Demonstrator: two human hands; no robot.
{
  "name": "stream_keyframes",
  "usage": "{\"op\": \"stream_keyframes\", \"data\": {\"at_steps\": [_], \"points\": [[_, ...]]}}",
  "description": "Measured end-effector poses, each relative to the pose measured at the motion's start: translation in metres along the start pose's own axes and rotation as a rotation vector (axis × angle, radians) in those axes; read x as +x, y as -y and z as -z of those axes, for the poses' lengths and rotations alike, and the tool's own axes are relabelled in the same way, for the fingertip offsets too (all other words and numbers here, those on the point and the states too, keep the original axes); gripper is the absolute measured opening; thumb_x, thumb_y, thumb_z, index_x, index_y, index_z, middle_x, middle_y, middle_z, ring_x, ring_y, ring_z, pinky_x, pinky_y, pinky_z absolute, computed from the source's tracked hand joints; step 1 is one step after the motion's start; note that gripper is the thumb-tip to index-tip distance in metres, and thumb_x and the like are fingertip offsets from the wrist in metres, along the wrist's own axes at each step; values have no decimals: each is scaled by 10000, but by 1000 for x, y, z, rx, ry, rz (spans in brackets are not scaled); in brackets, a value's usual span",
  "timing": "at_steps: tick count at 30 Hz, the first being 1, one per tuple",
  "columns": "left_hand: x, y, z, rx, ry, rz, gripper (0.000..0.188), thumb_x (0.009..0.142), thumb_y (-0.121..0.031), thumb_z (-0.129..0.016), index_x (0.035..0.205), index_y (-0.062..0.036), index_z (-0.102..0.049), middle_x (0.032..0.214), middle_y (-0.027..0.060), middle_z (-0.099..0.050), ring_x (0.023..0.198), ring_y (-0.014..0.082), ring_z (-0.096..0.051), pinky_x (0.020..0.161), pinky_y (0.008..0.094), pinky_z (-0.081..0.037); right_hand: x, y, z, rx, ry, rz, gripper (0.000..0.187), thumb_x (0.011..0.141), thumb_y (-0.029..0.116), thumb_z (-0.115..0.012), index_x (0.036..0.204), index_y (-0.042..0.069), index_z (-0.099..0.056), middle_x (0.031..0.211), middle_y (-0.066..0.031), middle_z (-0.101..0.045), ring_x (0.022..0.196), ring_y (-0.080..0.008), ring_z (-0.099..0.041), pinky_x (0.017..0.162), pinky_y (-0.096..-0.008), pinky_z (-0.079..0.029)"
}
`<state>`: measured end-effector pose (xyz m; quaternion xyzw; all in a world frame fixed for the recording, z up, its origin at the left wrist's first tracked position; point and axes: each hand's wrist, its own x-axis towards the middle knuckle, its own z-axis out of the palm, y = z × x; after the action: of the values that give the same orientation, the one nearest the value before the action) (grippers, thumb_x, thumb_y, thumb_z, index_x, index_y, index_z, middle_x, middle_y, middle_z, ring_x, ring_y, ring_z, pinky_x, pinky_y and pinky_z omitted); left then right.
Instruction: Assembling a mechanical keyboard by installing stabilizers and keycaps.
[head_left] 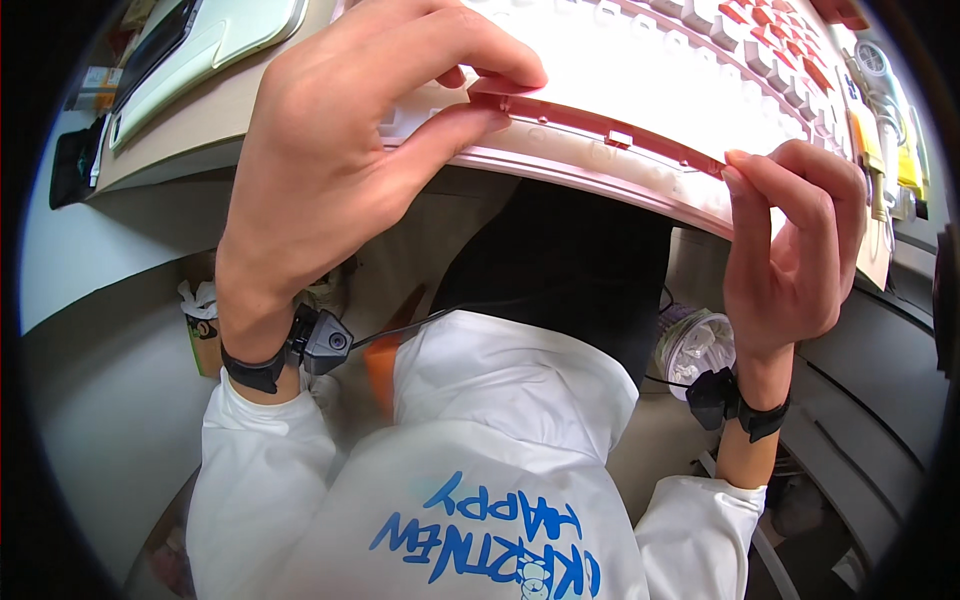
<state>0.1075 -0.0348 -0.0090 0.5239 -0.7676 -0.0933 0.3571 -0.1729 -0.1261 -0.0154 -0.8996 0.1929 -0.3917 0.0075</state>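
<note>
A long, narrow red spacebar keycap (617,138) is held between my two hands, with its underside and small stems showing. My left hand (330,140) pinches its left end between thumb and fingers. At the other end, my right hand (800,225) grips the tip with thumb and forefinger, the other fingers curled in. Right below and behind the keycap lies a pale keyboard (500,158) with white and red keys, its middle washed out by bright light. Whether the keycap touches the keyboard, I cannot tell.
A tablet-like device in a pale case (215,60) lies on the desk at far left. Brushes and small tools (880,130) sit along the right edge. Below the desk stand a lined waste bin (700,345) and a small box (203,335). Cables run from both wrist-worn cameras.
</note>
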Motion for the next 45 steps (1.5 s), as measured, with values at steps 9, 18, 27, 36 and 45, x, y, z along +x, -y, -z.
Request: {"op": "stream_keyframes", "data": {"at_steps": [9,18,27,36,45], "points": [[0,-2,1,19,5,-5,302,798,73,-747,1068,-58,-715,1017,33,-707,867,131,-651,697,264,-414,0,1,-1,2,-19,-2,246,791,-113,-794,1009,-11,-741,971,-98,-640,845,-186,-605,732,-299,-489],[0,-2,1,10,15,10,294,806,87,-738,1062,-57,-714,1024,40,-708,864,137,-655,695,263,-421,-1,2,-2,-4,-12,-21,239,776,-103,-812,987,-12,-748,955,-98,-647,838,-188,-612,717,-295,-486],[-1,0,2,5,16,9,294,812,83,-740,1070,-54,-715,1024,44,-708,876,140,-670,694,261,-423,0,2,-3,-34,4,9,226,771,-87,-826,969,-8,-749,934,-99,-653,816,-190,-614,694,-295,-484],[0,-1,2,40,16,-12,279,814,65,-750,1062,-61,-725,1026,40,-712,901,138,-669,691,264,-416,-1,3,-3,-58,5,5,221,767,-75,-829,962,-4,-752,918,-93,-657,817,-199,-616,696,-307,-479],[0,2,2,-58,35,-6,259,800,110,-751,1033,0,-720,1026,98,-683,956,200,-679,836,300,-558,3,3,-4,-49,12,-6,199,764,-73,-821,937,-15,-740,894,-104,-652,805,-216,-617,698,-315,-480]]}}
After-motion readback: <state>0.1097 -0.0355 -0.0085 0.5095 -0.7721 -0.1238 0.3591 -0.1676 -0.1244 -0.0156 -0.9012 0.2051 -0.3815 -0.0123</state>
